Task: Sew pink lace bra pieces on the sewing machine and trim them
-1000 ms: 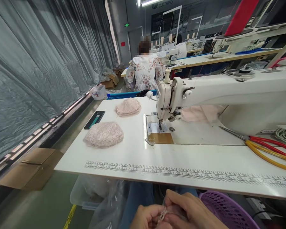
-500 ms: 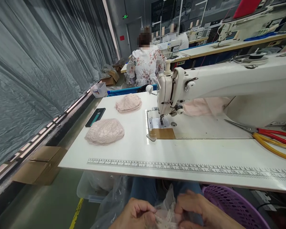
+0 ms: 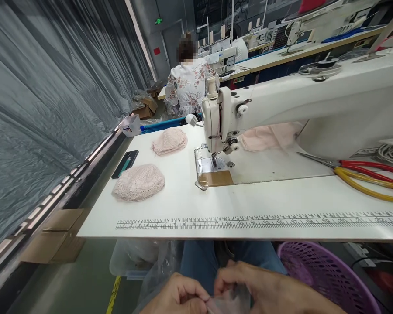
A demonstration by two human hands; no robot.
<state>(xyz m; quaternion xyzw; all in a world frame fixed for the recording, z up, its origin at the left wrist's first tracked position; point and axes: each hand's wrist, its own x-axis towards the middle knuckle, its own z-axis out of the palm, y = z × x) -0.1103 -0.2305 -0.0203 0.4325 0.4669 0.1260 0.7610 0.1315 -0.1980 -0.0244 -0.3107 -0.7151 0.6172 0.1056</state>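
Note:
Over my lap, below the table's front edge, my left hand (image 3: pixel 183 295) pinches a sheer pale fabric piece (image 3: pixel 227 304) between thumb and fingers. My right hand (image 3: pixel 253 283) is closed on the same fabric from the other side, its fingers curled. Much of the fabric is cut off by the bottom of the view. Two pale pink lace pieces, a nearer one (image 3: pixel 139 183) and a farther one (image 3: pixel 170 140), rest on the white table (image 3: pixel 173 200). The white sewing machine (image 3: pixel 212 117) stands right of them, with nothing under its needle.
Red- and yellow-handled scissors (image 3: pixel 370 172) lie at the right, near pink fabric (image 3: pixel 268 136) behind the needle. A phone (image 3: pixel 126 163) is at the table's left. Below are a purple basket (image 3: pixel 327 279) and a clear plastic bin (image 3: pixel 127 261). A person (image 3: pixel 191 83) sits ahead.
The view has shifted slightly to the right. Both hands still grip the fabric; my right hand has turned and moved left, and the lace visible between the hands before is now mostly hidden.

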